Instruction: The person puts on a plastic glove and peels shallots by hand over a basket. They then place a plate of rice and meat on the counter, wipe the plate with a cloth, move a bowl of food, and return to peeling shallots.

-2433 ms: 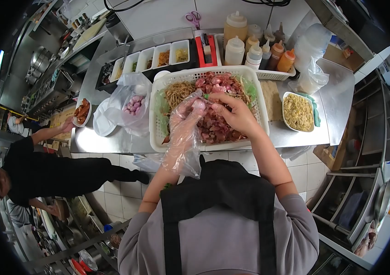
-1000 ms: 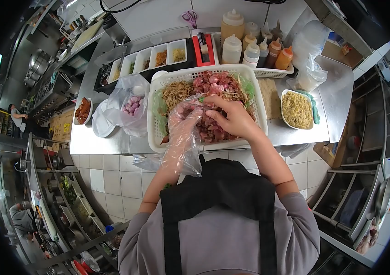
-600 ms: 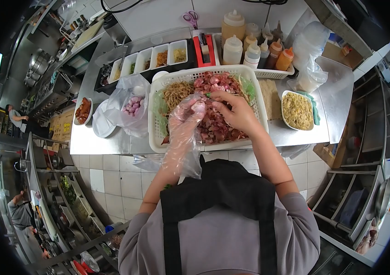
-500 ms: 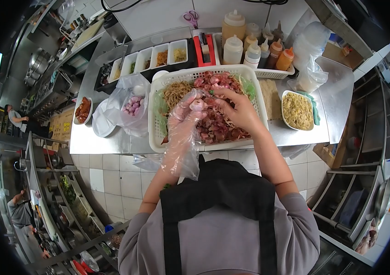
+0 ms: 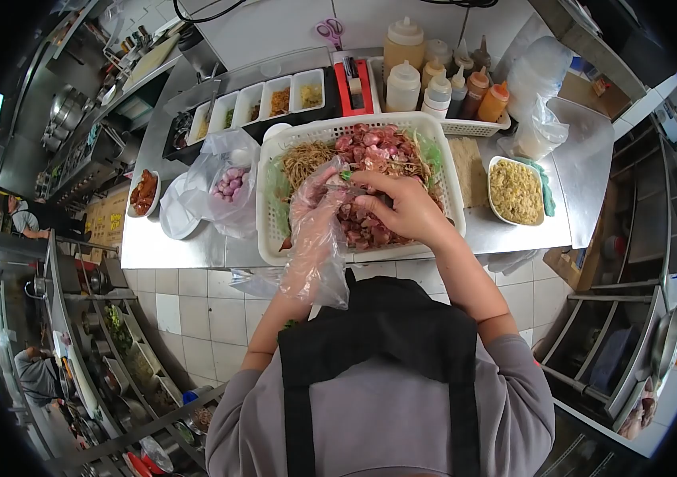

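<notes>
Hovering inside the basket [image 5: 402, 253] rim, left hand [image 5: 319, 197] meets right hand [image 5: 404, 208].

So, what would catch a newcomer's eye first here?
The white basket in the middle of the steel counter, heaped with reddish pieces and brown strands. The two hands meet over it: the left hand in a loose plastic glove, the right hand bare. Behind the basket stands a cluster of squeeze bottles.

Squeeze bottles [image 5: 402, 60] at counter back; scissors [image 5: 330, 32] on wall; food bowl [image 5: 490, 191] right.
</notes>
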Demonstrator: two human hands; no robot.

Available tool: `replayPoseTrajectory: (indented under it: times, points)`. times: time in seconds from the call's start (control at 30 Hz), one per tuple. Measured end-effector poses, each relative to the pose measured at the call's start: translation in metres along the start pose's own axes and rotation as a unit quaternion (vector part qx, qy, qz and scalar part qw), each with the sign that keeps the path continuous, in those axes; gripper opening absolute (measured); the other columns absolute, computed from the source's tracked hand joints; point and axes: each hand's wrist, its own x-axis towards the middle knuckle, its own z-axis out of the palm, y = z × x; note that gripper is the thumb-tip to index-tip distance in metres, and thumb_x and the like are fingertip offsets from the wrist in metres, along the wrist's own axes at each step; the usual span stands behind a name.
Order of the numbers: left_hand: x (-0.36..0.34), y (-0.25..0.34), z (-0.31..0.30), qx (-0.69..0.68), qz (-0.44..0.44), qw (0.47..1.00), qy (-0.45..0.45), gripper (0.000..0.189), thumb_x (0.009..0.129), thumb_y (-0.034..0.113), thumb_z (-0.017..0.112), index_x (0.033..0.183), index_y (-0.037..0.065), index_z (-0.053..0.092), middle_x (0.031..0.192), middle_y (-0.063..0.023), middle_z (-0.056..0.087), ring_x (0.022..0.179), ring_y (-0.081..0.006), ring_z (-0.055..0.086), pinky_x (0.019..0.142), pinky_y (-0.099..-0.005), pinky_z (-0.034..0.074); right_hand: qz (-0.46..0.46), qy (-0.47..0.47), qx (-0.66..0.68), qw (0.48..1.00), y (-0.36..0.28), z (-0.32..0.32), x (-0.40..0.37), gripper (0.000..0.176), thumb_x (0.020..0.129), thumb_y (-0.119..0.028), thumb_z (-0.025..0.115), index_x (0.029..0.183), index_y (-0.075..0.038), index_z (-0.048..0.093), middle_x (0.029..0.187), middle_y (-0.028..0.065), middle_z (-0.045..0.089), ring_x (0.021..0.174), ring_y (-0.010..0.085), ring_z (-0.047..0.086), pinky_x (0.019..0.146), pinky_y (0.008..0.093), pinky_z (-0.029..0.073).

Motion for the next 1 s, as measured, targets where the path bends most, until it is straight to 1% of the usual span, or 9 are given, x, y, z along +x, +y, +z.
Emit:
replayPoseTrajectory:
  times: [0.3, 0.37, 0.47, 0.5, 0.6, 0.73, 0.8, 0.9, 1.0]
  points:
    - [-0.003, -0.002, -0.002, 0.008, -0.004, 1.000, 0.022, 0.028, 0.079, -0.001, 0.064, 0.106, 0.000, 0.058, 0.103, -0.0079, 0.060, 0.091, -0.0128, 0.057, 0.081, -0.0262, 0.047, -0.009, 0.047, -0.032, 0.998, 0.002, 0.009, 0.003, 0.023, 0.083, -0.016, 0.058, 0.105, -0.008, 0.059, 0.093, 0.0140, 0.063, 0.079, 0.0355, 0.059, 0.071, 0.0398, 0.048]
    - [-0.003, 0.000, -0.001, 0.015, -0.007, 1.000, 0.022, 0.028, 0.079, -0.001, 0.064, 0.106, 0.000, 0.058, 0.104, -0.0082, 0.060, 0.091, -0.0130, 0.057, 0.081, -0.0261, 0.047, 0.039, 0.026, -0.028, 0.999, -0.004, 0.006, 0.003, 0.022, 0.084, -0.015, 0.058, 0.105, -0.007, 0.059, 0.094, 0.0141, 0.063, 0.086, 0.0336, 0.060, 0.076, 0.0380, 0.047]
    - [-0.004, -0.001, 0.000, 0.023, -0.002, 1.000, 0.005, 0.029, 0.080, 0.002, 0.065, 0.108, 0.000, 0.058, 0.105, -0.0086, 0.060, 0.093, -0.0135, 0.057, 0.082, -0.0261, 0.047, 0.025, 0.036, 0.052, 0.998, 0.015, 0.004, 0.004, 0.023, 0.084, -0.016, 0.059, 0.105, -0.006, 0.059, 0.100, 0.0140, 0.063, 0.100, 0.0308, 0.058, 0.085, 0.0356, 0.044]
    - [-0.004, -0.001, 0.002, 0.023, 0.004, 1.000, -0.011, 0.031, 0.080, 0.004, 0.066, 0.109, 0.001, 0.057, 0.104, -0.0087, 0.059, 0.094, -0.0138, 0.057, 0.084, -0.0262, 0.047, 0.024, 0.037, 0.051, 0.998, 0.018, 0.003, 0.003, 0.023, 0.084, -0.016, 0.059, 0.105, -0.006, 0.059, 0.100, 0.0140, 0.063, 0.100, 0.0308, 0.058, 0.085, 0.0356, 0.044]
    - [-0.006, 0.004, 0.010, -0.004, -0.008, 1.000, -0.004, 0.031, 0.081, 0.007, 0.066, 0.110, 0.000, 0.057, 0.108, -0.0100, 0.058, 0.097, -0.0159, 0.057, 0.085, -0.0274, 0.047, 0.069, 0.032, 0.101, 0.992, 0.022, -0.002, 0.001, 0.026, 0.085, -0.018, 0.060, 0.107, -0.006, 0.058, 0.107, 0.0142, 0.061, 0.120, 0.0272, 0.047, 0.096, 0.0347, 0.036]
    - [-0.005, 0.007, 0.010, -0.048, 0.002, 0.999, -0.022, 0.032, 0.082, 0.007, 0.064, 0.112, 0.000, 0.054, 0.112, -0.0115, 0.056, 0.099, -0.0174, 0.057, 0.086, -0.0283, 0.048, 0.097, 0.027, 0.094, 0.990, 0.018, -0.005, 0.000, 0.025, 0.084, -0.018, 0.060, 0.107, -0.006, 0.058, 0.107, 0.0146, 0.061, 0.120, 0.0275, 0.047, 0.096, 0.0346, 0.037]
    - [-0.004, 0.011, 0.010, -0.111, -0.045, 0.993, 0.005, 0.036, 0.082, 0.004, 0.062, 0.117, 0.002, 0.052, 0.116, -0.0119, 0.054, 0.098, -0.0186, 0.057, 0.089, -0.0301, 0.048, 0.083, 0.020, 0.079, 0.993, 0.016, -0.004, -0.002, 0.026, 0.085, -0.019, 0.060, 0.107, -0.006, 0.058, 0.107, 0.0153, 0.061, 0.117, 0.0288, 0.049, 0.094, 0.0345, 0.038]
    - [0.002, 0.004, -0.001, -0.141, -0.061, 0.988, 0.007, 0.036, 0.085, 0.006, 0.060, 0.119, 0.003, 0.050, 0.117, -0.0118, 0.054, 0.100, -0.0189, 0.057, 0.090, -0.0307, 0.047, 0.084, 0.046, 0.059, 0.994, 0.017, -0.003, -0.001, 0.028, 0.085, -0.020, 0.059, 0.109, -0.005, 0.057, 0.108, 0.0154, 0.060, 0.116, 0.0304, 0.049, 0.093, 0.0346, 0.039]
    - [0.004, -0.003, -0.002, -0.121, -0.026, 0.992, 0.005, 0.035, 0.084, 0.003, 0.059, 0.118, 0.001, 0.050, 0.118, -0.0140, 0.052, 0.103, -0.0200, 0.056, 0.089, -0.0304, 0.048, 0.064, 0.034, 0.090, 0.993, 0.003, -0.004, -0.002, 0.031, 0.085, -0.020, 0.059, 0.112, -0.004, 0.056, 0.111, 0.0152, 0.060, 0.112, 0.0306, 0.052, 0.092, 0.0349, 0.040]
